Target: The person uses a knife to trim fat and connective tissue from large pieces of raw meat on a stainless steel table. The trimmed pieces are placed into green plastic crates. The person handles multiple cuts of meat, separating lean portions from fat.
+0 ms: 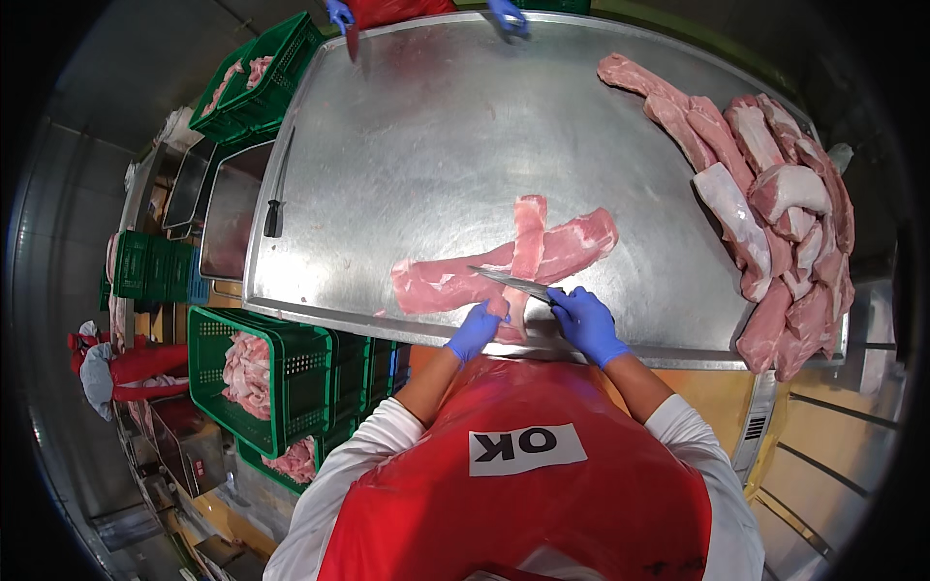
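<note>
Lower centre: my left hand [475, 331] curls nearly closed, pinching raw meat strip [529, 232]; my right hand [588, 324] wraps tight round knife [515, 282], aimed upper left.

Glare on table [436, 145], bowed edges, black corners

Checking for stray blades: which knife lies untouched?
The loose knife by the left edge of the table, untouched; the held knife is in the right hand.

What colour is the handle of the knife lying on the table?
The handle is black, per the head view.
</note>
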A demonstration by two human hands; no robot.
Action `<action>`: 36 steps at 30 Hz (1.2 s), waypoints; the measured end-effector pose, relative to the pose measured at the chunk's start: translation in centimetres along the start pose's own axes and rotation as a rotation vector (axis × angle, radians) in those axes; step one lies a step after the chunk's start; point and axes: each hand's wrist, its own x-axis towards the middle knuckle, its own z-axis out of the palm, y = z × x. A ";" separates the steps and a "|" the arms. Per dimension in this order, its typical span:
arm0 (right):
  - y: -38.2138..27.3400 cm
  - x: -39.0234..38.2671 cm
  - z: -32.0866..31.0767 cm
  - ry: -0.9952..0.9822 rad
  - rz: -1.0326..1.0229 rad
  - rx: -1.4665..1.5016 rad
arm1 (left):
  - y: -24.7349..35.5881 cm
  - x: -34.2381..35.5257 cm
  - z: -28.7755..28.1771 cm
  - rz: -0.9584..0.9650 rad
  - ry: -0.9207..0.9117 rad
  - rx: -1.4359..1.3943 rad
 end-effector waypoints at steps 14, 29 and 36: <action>1.7 3.3 -0.2 -0.220 -0.143 -0.023 | 5.5 -2.2 -0.2 -0.037 0.079 -0.315; 4.0 2.8 -2.8 -0.125 -0.083 -0.108 | 4.1 -2.7 -1.1 0.134 0.035 0.142; 0.7 2.8 0.1 -0.024 -0.311 0.020 | 4.3 -3.0 -1.6 0.141 0.054 0.253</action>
